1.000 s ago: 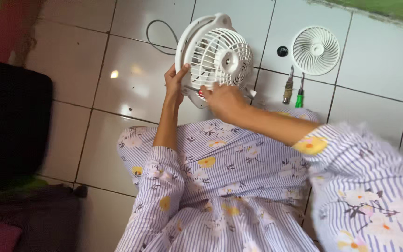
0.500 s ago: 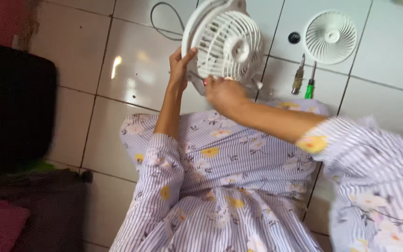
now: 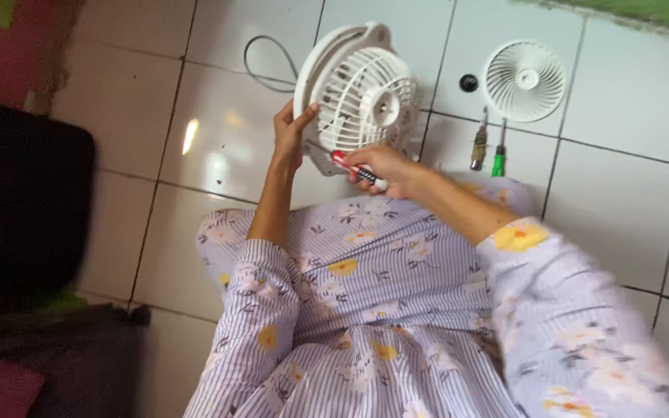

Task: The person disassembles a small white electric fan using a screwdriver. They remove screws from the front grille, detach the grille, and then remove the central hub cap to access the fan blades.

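Note:
A white fan housing with a rear grille (image 3: 361,97) stands tilted on the white floor tiles in front of my knees. My left hand (image 3: 291,135) grips its left rim. My right hand (image 3: 385,169) is closed around a screwdriver with a red and black handle (image 3: 356,169), just below the grille. The white fan blade wheel (image 3: 524,80) lies apart on the floor to the right, with a small black cap (image 3: 468,83) next to it.
Two more tools lie on the tiles, one with a brownish handle (image 3: 478,143) and one with a green handle (image 3: 498,159). The fan's white cord (image 3: 259,70) loops at the back left. A black object (image 3: 21,205) and dark cloth (image 3: 63,356) sit at the left.
My right hand has dropped from the grille to below it, and the screwdriver handle now shows in it. The view shifted slightly; my left hand stays on the rim.

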